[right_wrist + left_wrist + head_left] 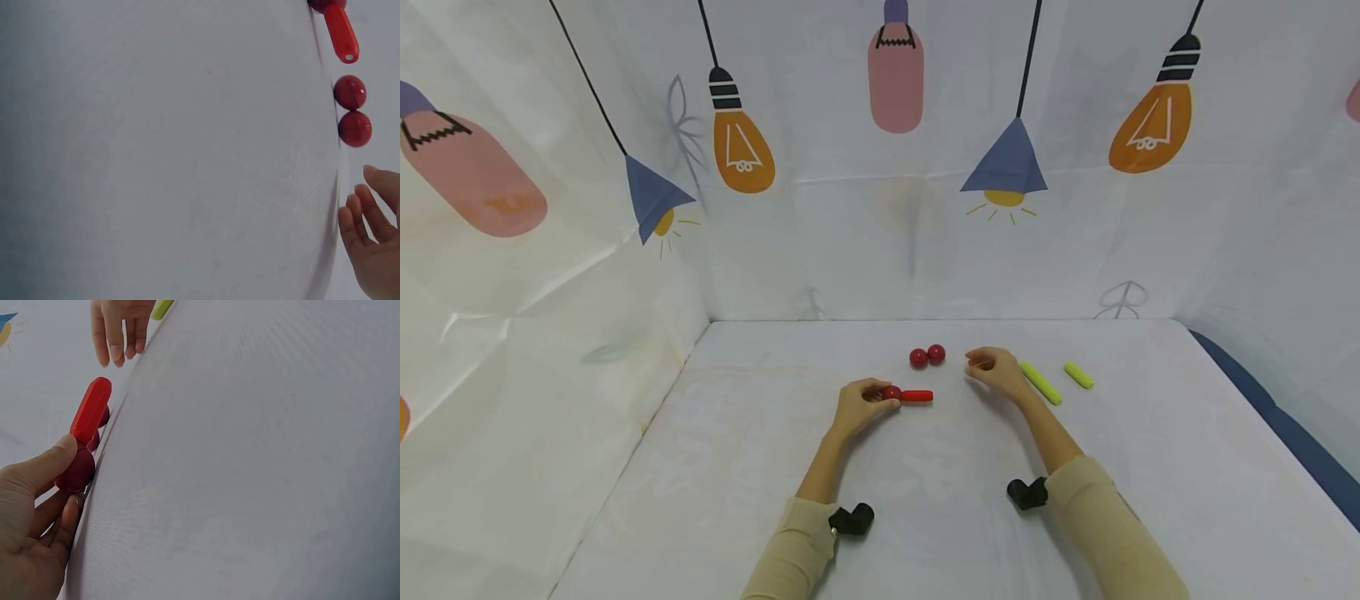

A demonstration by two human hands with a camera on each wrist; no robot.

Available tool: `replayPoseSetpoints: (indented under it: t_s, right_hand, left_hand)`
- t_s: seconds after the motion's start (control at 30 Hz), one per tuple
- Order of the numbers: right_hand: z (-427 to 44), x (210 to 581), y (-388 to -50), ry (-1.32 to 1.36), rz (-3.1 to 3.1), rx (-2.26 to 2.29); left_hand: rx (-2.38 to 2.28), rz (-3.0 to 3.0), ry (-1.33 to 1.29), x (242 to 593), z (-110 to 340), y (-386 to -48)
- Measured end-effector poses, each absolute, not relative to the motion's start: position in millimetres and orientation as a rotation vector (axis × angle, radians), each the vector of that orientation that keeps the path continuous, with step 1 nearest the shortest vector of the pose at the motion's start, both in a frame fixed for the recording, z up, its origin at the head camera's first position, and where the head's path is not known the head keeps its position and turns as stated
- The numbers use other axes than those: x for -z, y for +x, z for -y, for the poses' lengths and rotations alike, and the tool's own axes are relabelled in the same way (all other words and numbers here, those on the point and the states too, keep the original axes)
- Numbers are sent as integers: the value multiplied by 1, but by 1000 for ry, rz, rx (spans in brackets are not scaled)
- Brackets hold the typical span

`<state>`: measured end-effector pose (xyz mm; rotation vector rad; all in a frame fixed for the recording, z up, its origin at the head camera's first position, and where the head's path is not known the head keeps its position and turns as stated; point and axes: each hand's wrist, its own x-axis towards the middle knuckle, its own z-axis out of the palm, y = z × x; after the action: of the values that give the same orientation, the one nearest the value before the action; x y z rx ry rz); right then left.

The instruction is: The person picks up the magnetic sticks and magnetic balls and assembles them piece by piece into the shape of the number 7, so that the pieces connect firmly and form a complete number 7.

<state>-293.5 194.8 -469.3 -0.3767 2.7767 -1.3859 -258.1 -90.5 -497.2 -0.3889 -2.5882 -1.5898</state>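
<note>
My left hand (859,407) pinches a dark red ball (892,392) between thumb and fingers, low over the white table. From that ball a bright red ridged rod (917,396) sticks out to the right; in the right wrist view its free end (349,57) shows a small pale spot. Two more dark red balls, a left one (918,358) and a right one (936,353), sit side by side just beyond. To their right, my right hand (996,371) hovers with loosely bent fingers and holds nothing.
A long yellow-green rod (1041,383) lies right beside my right hand, and a shorter yellow-green rod (1078,375) lies farther right. Behind the white table (715,467) hangs a white sheet (850,242) printed with lamps and bulbs. Black wrist cameras sit on both sleeves.
</note>
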Motion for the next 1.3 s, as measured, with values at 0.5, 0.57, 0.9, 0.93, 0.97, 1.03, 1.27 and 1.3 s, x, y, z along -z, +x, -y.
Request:
replayPoseSetpoints:
  t_s: [0.5, 0.57, 0.9, 0.93, 0.97, 1.03, 1.27, 1.3]
  right_hand:
    - [-180, 479, -317, -354, -2761, 1530]
    - [-178, 478, -319, -348, -2754, 1524]
    - [-171, 478, -328, -448, -2745, 1479]
    - [-170, 478, -329, -462, -2743, 1476]
    - [-170, 478, -329, -466, -2737, 1478]
    - [-168, 478, -330, -474, -2729, 1471]
    - [-163, 478, -335, -512, -2673, 1441]
    - [-163, 478, -336, -520, -2666, 1430]
  left_hand:
    - [1606, 2595, -391, 499, 91, -258]
    - [1608, 2594, -387, 499, 91, -259]
    - [1602, 2589, -398, 499, 91, -258]
    - [1601, 2591, -394, 499, 92, -258]
    - [1599, 2594, -389, 498, 92, -258]
    - [1602, 2599, -375, 498, 92, -258]
    - [1609, 2590, -383, 498, 92, -257]
    - [1611, 2588, -383, 498, 91, -257]
